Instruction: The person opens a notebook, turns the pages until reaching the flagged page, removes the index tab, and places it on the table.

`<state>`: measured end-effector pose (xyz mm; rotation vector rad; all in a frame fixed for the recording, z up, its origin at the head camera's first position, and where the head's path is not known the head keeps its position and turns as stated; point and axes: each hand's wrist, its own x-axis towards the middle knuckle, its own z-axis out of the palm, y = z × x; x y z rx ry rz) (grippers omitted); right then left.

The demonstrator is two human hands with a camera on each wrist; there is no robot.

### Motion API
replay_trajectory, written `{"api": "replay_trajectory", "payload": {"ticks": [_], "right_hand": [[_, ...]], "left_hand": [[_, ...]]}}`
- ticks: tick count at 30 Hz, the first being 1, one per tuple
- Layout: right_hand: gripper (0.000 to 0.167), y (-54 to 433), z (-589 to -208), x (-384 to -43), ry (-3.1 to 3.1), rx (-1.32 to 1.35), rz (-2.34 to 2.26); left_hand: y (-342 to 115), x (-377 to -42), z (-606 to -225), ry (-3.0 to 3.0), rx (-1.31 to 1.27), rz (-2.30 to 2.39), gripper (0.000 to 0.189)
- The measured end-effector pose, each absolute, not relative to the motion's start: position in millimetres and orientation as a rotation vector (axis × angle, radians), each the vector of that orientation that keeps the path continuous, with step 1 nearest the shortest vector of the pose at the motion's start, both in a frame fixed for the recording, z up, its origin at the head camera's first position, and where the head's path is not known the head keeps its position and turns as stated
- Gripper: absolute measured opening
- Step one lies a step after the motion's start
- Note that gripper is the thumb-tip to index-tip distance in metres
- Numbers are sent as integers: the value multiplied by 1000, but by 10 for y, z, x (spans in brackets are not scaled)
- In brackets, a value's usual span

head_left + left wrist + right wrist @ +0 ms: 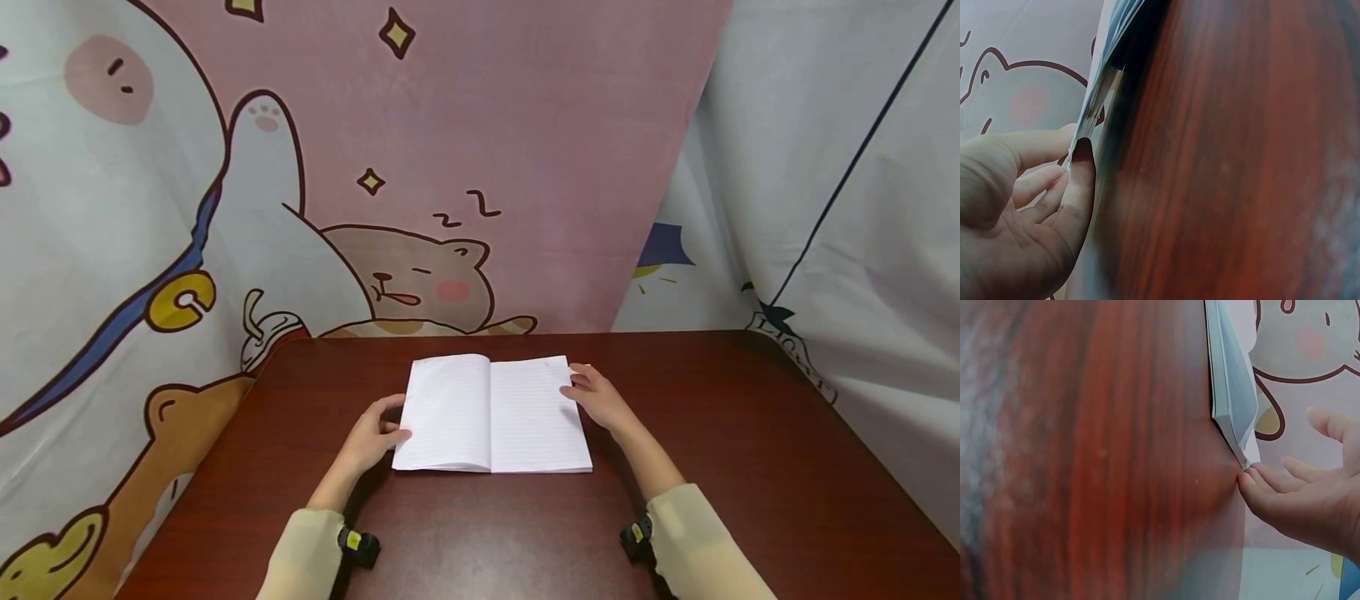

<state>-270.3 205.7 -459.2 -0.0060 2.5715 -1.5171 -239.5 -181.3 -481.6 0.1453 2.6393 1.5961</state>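
An open notebook (532, 417) with white lined pages lies on the table, its spine running up the middle. My left hand (366, 439) pinches its left edge, with the thumb over the page and fingers at the underside. In the left wrist view, that edge of the notebook (1094, 94) stands slightly off the wood between thumb and fingers. At the notebook's right edge is my right hand (602, 402). Its fingertips touch the lower corner of the page stack (1235, 394) in the right wrist view, while the thumb (1329, 423) stands apart from the paper.
The dark red-brown table (487, 533) extends on every side of the notebook. A pink and white cartoon cloth (570, 167) hangs behind it, and a white cloth (862, 208) hangs at the right. Each wrist wears a small black camera (362, 547).
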Motion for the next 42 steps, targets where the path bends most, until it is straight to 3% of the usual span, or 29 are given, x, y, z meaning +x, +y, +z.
{"api": "replay_trajectory", "payload": {"ticks": [29, 42], "right_hand": [[42, 2034, -4575, -2650, 2547, 102, -1675], [43, 2023, -4602, -2641, 2521, 69, -1702]], "left_hand": [[-1811, -2341, -4791, 2634, 156, 1613, 59], [-1818, -2383, -4801, 2634, 150, 1599, 58]]}}
